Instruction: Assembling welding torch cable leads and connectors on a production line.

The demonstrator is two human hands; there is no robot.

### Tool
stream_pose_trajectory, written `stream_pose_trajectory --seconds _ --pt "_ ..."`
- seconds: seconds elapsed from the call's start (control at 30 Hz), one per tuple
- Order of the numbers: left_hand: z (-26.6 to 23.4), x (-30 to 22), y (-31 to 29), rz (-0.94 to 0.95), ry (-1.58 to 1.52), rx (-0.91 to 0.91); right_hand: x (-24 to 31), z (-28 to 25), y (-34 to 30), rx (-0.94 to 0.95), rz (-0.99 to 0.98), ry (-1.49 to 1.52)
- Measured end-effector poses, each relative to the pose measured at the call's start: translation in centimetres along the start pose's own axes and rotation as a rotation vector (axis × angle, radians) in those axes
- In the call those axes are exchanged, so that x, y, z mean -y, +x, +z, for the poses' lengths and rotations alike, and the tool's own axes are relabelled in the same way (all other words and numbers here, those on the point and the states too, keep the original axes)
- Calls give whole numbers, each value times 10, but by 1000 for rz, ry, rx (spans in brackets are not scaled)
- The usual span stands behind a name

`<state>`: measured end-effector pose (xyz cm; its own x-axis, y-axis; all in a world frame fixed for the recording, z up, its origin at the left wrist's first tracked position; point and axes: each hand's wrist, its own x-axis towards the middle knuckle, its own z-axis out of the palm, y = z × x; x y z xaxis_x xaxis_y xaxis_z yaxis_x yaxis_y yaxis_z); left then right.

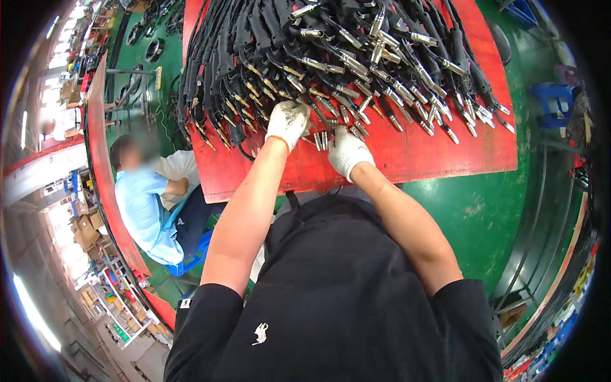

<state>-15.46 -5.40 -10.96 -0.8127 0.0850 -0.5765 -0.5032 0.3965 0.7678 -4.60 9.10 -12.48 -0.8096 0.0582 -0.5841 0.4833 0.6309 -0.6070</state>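
Observation:
Many black welding torches [258,32] lie heaped over the far part of the red table, their metal ends toward me. Some ends are bare brass-coloured tips [232,105]; others wear silver nozzles [398,95]. My left hand [289,122], in a white glove with a dirty back, is closed at the near edge of the heap around a torch end. Close to its right, my gloved right hand [349,151] has its fingers curled in; what they hold is hidden. Between both hands, several short silver nozzles [321,141] rest side by side on the table.
The red table [445,156] ends just before my body. To the left a seated person [146,197] in light blue sits by another red table edge [102,146]. A blue stool [552,100] stands at the right on the green floor [461,210].

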Motion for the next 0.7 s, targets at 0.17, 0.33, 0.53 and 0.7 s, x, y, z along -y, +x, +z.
stream_pose_trajectory --seconds 0.17,0.33,0.53,0.7 --pt "-11 38 41 45 175 77 22 -11 -8 124 -62 -110" --pt "-6 65 52 158 318 278 -21 42 28 107 -212 -267" --pt "-20 -9 3 90 106 392 -29 70 35 95 -341 -457" --pt "7 11 28 -168 -321 -32 19 23 -7 10 -302 -469"
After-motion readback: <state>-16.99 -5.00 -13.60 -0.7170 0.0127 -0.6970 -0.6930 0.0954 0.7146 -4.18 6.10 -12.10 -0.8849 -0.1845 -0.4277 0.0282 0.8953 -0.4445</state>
